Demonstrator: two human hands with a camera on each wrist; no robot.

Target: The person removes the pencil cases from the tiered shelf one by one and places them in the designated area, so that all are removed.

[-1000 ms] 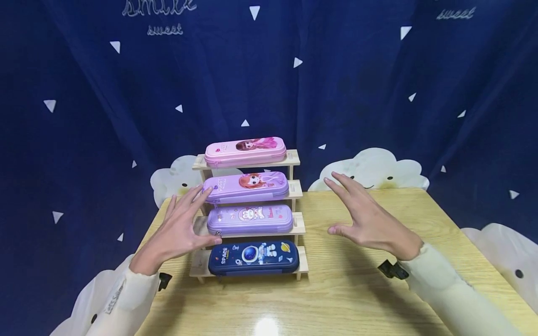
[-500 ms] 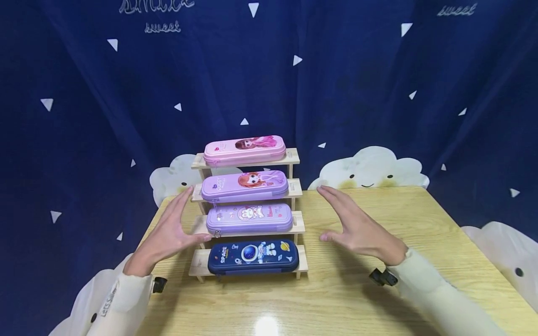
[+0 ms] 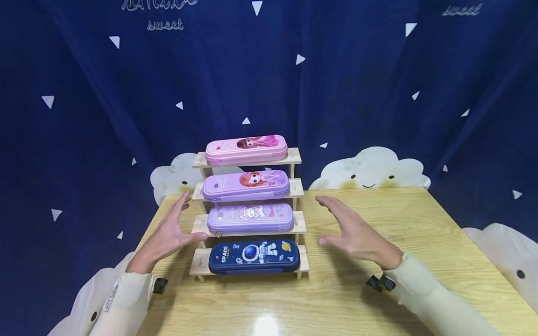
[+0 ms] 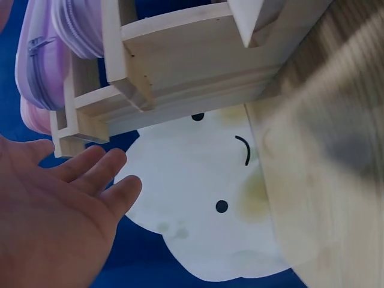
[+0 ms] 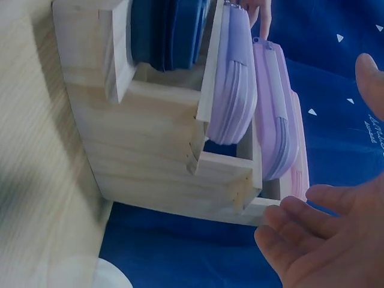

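Note:
Four tiers of a pale wooden stepped rack (image 3: 201, 256) each carry one zipped pencil case. On top lies a pink case (image 3: 248, 150) with a girl print; below it, a purple one (image 3: 229, 185) with a red-haired girl. A lilac case (image 3: 227, 219) with a cartoon bunny comes third, and a navy astronaut case (image 3: 269, 256) lies lowest. My left hand (image 3: 168, 238) hovers just left of the rack, fingers spread, holding nothing. To the rack's right, farther off, my right hand (image 3: 357, 233) is held in the air with thumb and fingers apart, also holding nothing.
The rack stands on a wood-grain table (image 3: 344, 298). Behind it hangs a dark blue curtain (image 3: 357, 93) with white triangles and smiling clouds (image 3: 370, 172). Small black cameras (image 3: 380, 283) sit on both wrists.
My left hand has drawn back leftward from the cases' left ends. The right hand has shifted slightly left and down. The cases and rack stay in place.

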